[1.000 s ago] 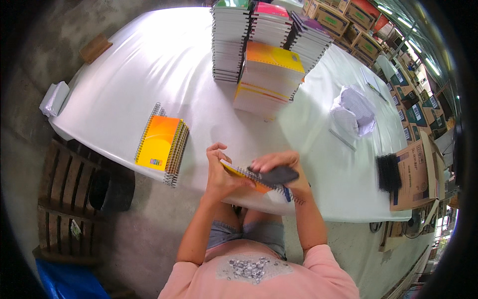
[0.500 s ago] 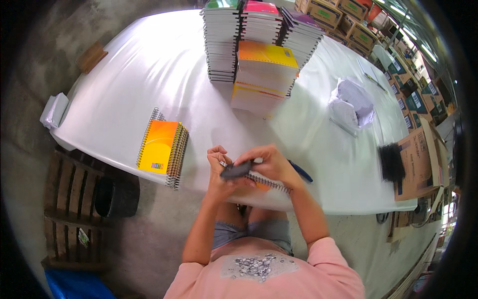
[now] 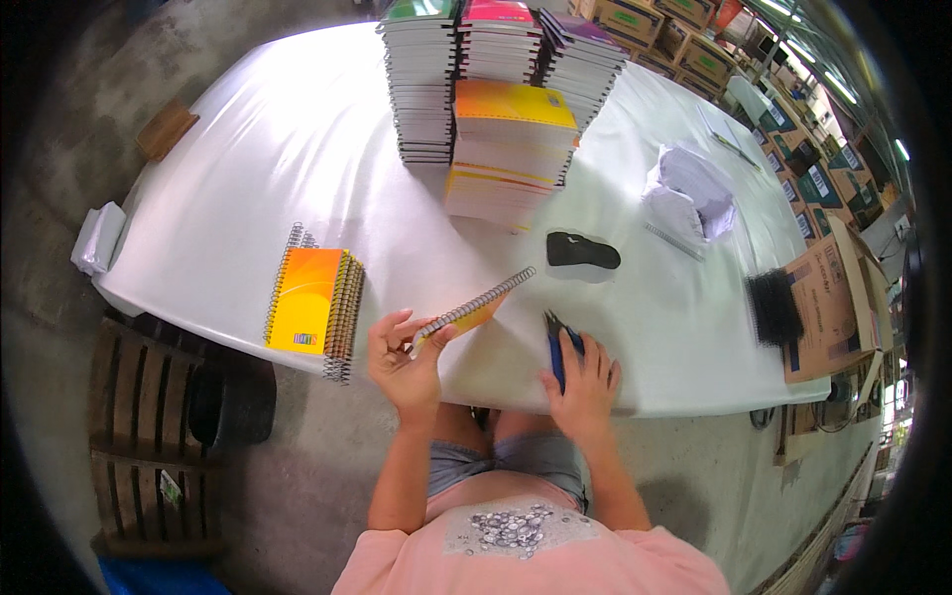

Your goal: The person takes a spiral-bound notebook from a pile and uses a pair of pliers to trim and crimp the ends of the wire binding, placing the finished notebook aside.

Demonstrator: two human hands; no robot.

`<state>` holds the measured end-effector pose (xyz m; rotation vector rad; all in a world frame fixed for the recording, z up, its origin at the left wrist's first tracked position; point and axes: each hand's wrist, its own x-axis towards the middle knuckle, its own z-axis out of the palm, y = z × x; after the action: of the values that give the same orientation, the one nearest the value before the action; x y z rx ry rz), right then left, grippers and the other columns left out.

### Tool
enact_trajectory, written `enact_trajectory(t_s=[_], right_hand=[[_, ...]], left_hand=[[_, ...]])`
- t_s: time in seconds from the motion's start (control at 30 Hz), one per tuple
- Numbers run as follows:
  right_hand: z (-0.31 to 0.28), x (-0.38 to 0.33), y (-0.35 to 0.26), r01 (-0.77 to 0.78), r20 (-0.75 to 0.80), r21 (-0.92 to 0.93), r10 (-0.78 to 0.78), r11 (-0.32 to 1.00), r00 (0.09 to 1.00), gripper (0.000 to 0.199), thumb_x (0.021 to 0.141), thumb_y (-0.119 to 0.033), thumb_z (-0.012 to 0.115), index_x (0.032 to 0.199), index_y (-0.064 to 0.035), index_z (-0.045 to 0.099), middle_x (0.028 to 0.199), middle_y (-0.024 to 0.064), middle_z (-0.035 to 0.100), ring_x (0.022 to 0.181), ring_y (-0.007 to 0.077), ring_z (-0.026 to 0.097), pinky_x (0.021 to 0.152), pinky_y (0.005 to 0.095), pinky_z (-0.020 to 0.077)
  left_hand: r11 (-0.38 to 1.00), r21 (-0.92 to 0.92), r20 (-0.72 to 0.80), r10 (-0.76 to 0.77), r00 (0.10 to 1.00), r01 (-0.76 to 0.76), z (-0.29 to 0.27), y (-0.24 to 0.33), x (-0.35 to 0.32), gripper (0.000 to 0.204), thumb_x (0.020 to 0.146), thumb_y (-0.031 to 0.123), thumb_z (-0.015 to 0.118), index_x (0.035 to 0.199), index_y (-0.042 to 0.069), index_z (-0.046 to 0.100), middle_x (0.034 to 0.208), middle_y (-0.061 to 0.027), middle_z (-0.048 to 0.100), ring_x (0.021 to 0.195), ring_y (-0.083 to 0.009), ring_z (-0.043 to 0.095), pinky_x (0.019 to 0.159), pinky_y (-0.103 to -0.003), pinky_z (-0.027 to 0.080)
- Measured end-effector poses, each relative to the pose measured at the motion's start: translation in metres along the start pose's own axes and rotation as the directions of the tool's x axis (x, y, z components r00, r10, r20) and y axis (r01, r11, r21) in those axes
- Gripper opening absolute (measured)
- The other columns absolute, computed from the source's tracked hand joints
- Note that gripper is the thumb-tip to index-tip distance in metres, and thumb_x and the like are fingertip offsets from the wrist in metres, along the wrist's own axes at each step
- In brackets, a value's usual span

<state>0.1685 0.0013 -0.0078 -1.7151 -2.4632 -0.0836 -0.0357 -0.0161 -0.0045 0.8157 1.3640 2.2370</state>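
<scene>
A spiral notebook (image 3: 480,315) with an orange cover is pinched in my left hand (image 3: 407,359). It is tilted, its wire coil upward and slanting away to the right. My right hand (image 3: 585,389) is closed round a pair of pliers (image 3: 556,363) with blue handles at the table's near edge, the dark jaws pointing away from me. Beyond the pliers lies a flat black piece (image 3: 583,252), rounded at one end; its kind is unclear.
At the left lies a pile of yellow-orange spiral notebooks (image 3: 309,302). Tall notebook stacks (image 3: 421,94) and a yellow-topped stack (image 3: 511,129) stand at the back. Crumpled white paper (image 3: 689,198), a cardboard box (image 3: 828,307) and black bristle-like strands (image 3: 772,309) are to the right.
The black piece has left my right hand and now lies on the table. My right hand has moved right and taken hold of the pliers. The notebook stays in my left hand.
</scene>
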Motion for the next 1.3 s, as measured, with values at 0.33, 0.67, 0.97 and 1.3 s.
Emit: enact_trajectory(t_s=[0.33,0.67,0.97,1.3], right_hand=[[-0.055,0.007,-0.036,0.27,-0.296,0.847,-0.015,0.458,0.955,0.053,0.08,-0.008,0.062,0.131,-0.0117,0.048,0.109,0.0142,0.053,0.097,0.0315,0.052,0.087,0.0451,0.0354],[-0.066,0.016,-0.058,0.423,-0.332,0.586,-0.272,0.691,0.903,0.045,0.078,-0.021,0.066,0.122,-0.0197,0.057,0.115,0.0082,0.051,0.106,0.0285,0.047,0.089,0.0453,0.0324],[-0.057,0.01,-0.055,0.007,0.061,0.983,-0.358,0.186,0.932,0.041,0.089,-0.024,0.056,0.126,-0.0083,0.05,0.11,0.0127,0.056,0.101,0.0263,0.054,0.084,0.0406,0.0427],[-0.016,0.036,-0.011,-0.034,0.055,0.17,0.025,0.985,0.998,0.053,0.087,-0.031,0.058,0.132,-0.008,0.044,0.122,0.017,0.049,0.114,0.0348,0.045,0.1,0.044,0.0322]], left_hand=[[0.942,0.229,0.066,0.234,0.97,-0.243,0.009,0.01,-0.01,0.068,0.064,-0.01,0.077,0.124,0.001,0.046,0.076,-0.0023,0.06,0.081,-0.0126,0.061,0.077,-0.026,0.046],[0.938,0.169,0.155,0.279,0.948,-0.304,0.002,0.011,-0.01,0.066,0.068,-0.021,0.063,0.127,-0.006,0.037,0.087,-0.0104,0.058,0.086,-0.0162,0.056,0.077,-0.033,0.06],[0.945,0.136,0.023,0.296,0.955,-0.296,-0.002,-0.003,-0.019,0.061,0.067,-0.014,0.073,0.121,-0.002,0.046,0.087,-0.0096,0.062,0.085,-0.013,0.056,0.074,-0.026,0.051],[0.985,0.007,-0.233,0.171,0.957,-0.174,-0.012,0.042,0.008,0.029,0.091,0.008,0.056,0.117,0.0,0.048,0.105,-0.0114,0.058,0.104,-0.0168,0.052,0.093,-0.031,0.039]])
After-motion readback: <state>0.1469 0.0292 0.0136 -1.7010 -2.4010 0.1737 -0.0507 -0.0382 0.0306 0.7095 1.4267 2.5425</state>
